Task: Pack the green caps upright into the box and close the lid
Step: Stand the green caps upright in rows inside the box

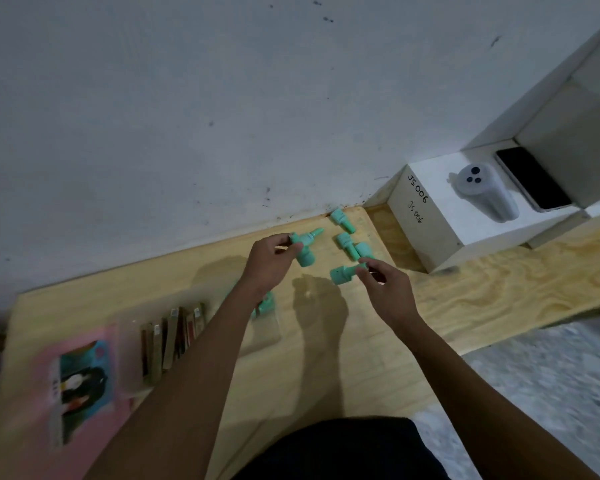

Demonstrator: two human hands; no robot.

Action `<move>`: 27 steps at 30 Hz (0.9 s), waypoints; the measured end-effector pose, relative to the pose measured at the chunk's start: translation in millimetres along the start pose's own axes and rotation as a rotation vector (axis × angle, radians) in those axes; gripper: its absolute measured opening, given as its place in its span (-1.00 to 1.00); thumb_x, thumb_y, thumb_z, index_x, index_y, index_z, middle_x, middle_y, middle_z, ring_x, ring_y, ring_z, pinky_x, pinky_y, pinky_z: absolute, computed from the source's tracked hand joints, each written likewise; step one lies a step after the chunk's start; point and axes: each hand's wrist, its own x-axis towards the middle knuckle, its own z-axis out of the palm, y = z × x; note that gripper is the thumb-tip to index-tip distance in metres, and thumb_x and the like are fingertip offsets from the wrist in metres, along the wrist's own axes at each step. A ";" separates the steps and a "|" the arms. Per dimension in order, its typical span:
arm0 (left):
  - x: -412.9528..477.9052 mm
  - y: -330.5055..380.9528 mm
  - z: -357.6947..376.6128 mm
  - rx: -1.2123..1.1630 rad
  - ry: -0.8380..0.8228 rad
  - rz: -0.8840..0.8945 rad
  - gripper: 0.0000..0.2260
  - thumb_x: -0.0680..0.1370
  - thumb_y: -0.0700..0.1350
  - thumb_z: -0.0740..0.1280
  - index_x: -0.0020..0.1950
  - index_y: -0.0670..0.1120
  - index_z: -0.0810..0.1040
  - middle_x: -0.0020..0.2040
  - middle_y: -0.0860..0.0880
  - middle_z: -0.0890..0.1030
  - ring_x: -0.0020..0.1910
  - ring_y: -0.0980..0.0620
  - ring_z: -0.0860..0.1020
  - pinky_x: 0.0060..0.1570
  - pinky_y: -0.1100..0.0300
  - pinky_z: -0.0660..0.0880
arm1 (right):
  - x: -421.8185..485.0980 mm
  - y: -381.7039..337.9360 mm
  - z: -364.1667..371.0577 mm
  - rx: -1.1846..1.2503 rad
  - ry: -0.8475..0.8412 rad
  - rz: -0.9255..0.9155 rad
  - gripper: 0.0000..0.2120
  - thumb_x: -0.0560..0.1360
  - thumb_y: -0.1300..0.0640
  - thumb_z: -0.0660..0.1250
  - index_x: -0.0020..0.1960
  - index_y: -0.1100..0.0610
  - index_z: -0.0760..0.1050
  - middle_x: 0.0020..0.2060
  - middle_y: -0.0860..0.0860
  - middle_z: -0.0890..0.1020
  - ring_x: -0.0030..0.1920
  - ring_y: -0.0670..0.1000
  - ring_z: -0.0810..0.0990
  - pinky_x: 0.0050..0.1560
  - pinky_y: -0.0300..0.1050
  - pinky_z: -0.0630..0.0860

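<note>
Several green caps lie on the wooden table (326, 358) near the wall. My left hand (269, 263) grips two green caps (303, 245), one of them pointing right. My right hand (385, 289) pinches the narrow end of another green cap (340, 274) just above the table. Three loose caps lie beyond: one by the wall (342, 220) and two side by side (352, 247). A clear plastic box (267, 327) sits under my left forearm, with green caps (265, 303) inside it, partly hidden and blurred.
A clear container of brown sticks (172, 337) stands left of the box. A pink card with a picture (77, 382) lies at the far left. A white box marked JS006 (430, 216) stands at the right, holding a grey device (485, 192) and a phone (530, 178).
</note>
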 end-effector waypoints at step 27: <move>-94.3 -78.2 -93.1 0.275 0.085 0.104 -0.80 0.47 -0.17 0.39 0.06 -0.19 0.65 0.04 -0.11 0.65 -0.10 -0.01 0.64 0.00 0.08 0.59 | -58.3 -40.9 114.3 -0.849 -0.300 -0.577 -0.78 0.53 0.02 0.31 0.15 -0.02 0.59 0.06 -0.03 0.60 0.12 0.05 0.49 -0.02 -0.04 0.45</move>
